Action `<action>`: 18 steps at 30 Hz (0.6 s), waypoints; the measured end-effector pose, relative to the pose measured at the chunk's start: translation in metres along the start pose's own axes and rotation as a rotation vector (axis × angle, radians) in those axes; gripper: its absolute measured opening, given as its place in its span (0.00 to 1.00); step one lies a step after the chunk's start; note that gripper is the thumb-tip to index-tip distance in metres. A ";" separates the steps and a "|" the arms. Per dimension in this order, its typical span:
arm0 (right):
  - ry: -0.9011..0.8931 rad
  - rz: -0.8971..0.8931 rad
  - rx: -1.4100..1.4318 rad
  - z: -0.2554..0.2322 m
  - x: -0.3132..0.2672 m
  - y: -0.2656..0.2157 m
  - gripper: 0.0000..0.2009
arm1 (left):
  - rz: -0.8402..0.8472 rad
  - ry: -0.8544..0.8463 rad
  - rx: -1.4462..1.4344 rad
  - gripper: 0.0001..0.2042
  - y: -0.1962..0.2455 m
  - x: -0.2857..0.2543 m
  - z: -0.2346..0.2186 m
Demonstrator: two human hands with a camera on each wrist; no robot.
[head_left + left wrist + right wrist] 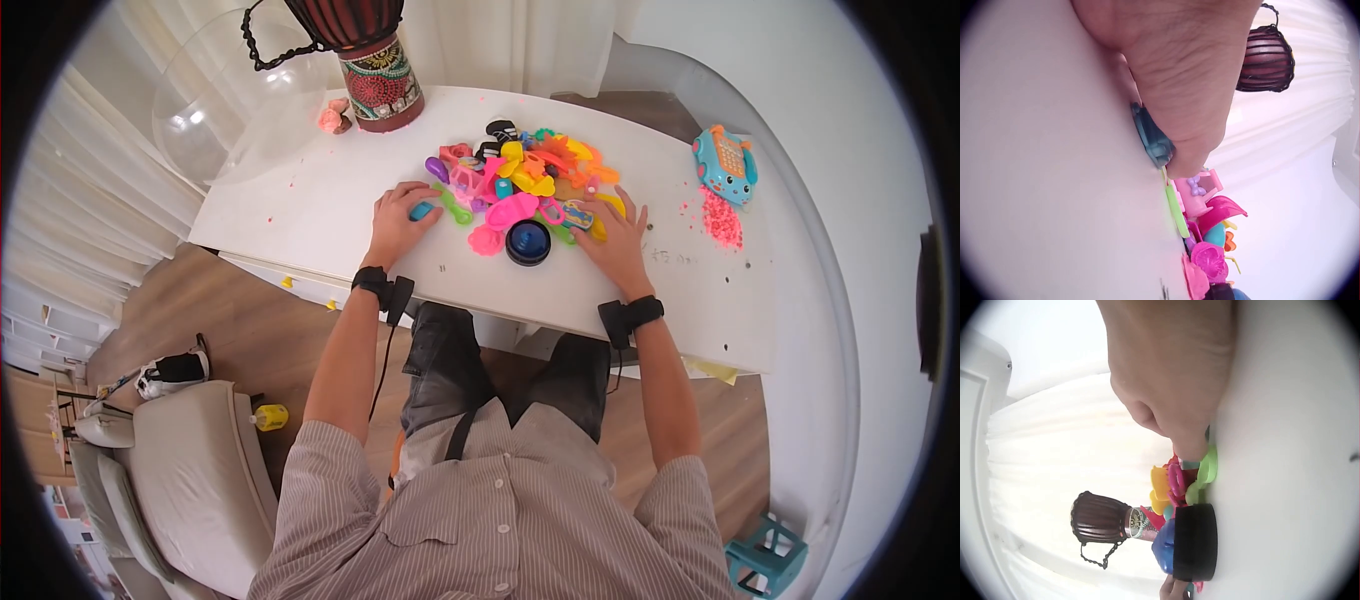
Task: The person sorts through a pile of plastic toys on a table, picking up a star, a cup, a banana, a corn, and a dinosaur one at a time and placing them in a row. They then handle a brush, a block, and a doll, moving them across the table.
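At the left side of a heap of colourful plastic toys (pixel 515 185), my left hand (pixel 402 218) rests on the table with bent, spread fingers. A teal piece (pixel 420 211) lies between its thumb and forefinger; in the left wrist view the thumb is right at the end of this teal piece (pixel 1152 137). Beside it is a light green piece (pixel 456 206). My right hand (pixel 618 240) rests at the heap's right side, its fingers loosely spread over a yellow piece (pixel 598 229). Its thumb is close to a small blue picture piece (pixel 576 214).
A blue dome in a round black base (pixel 528 243) stands at the heap's near edge. Behind are a drum (pixel 380 85), a pink flower (pixel 333 118) and a clear balloon-like sphere (pixel 225 95). A toy telephone (pixel 725 165) and pink bits (pixel 722 220) lie at right on the white table (pixel 330 225).
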State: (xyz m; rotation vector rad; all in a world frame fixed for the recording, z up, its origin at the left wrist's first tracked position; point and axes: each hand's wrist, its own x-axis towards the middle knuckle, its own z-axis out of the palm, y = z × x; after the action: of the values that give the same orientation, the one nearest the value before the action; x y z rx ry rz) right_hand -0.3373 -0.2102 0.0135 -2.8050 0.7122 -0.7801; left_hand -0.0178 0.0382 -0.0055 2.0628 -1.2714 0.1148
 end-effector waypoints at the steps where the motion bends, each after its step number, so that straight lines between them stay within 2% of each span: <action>1: 0.011 0.002 0.038 0.001 -0.001 0.001 0.25 | 0.004 -0.003 -0.008 0.16 -0.001 0.000 0.000; 3: 0.022 0.003 0.075 0.000 -0.001 0.002 0.23 | 0.005 0.000 -0.015 0.16 -0.002 0.000 0.001; 5: 0.140 -0.037 0.151 -0.003 -0.001 0.001 0.23 | 0.005 0.003 -0.020 0.15 -0.001 -0.001 0.000; 6: 0.140 -0.037 0.151 -0.004 -0.001 0.001 0.23 | 0.002 0.001 -0.023 0.15 0.000 -0.001 0.000; 8: 0.254 0.014 0.263 -0.007 0.001 0.004 0.24 | -0.003 0.000 -0.026 0.15 0.001 -0.001 -0.001; 9: 0.253 0.013 0.263 -0.005 0.002 0.005 0.24 | 0.034 0.027 -0.016 0.14 0.004 -0.001 -0.003; 11: 0.407 0.108 0.199 -0.002 0.003 0.008 0.25 | 0.069 0.055 -0.005 0.13 0.008 -0.002 -0.006; 12: 0.407 0.108 0.199 0.001 0.003 0.011 0.25 | 0.069 0.055 -0.015 0.13 0.009 -0.001 -0.007; 14: 0.455 0.221 0.194 0.004 0.002 0.020 0.25 | 0.069 0.055 -0.026 0.13 0.010 -0.001 -0.007; 18: 0.370 0.186 0.181 0.005 0.000 0.026 0.24 | 0.028 0.061 -0.119 0.13 0.005 0.000 -0.006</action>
State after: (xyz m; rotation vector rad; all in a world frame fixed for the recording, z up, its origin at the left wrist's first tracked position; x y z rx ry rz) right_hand -0.3450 -0.2329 0.0024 -2.4160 0.8900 -1.2713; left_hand -0.0200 0.0402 0.0017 1.9270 -1.2404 0.1109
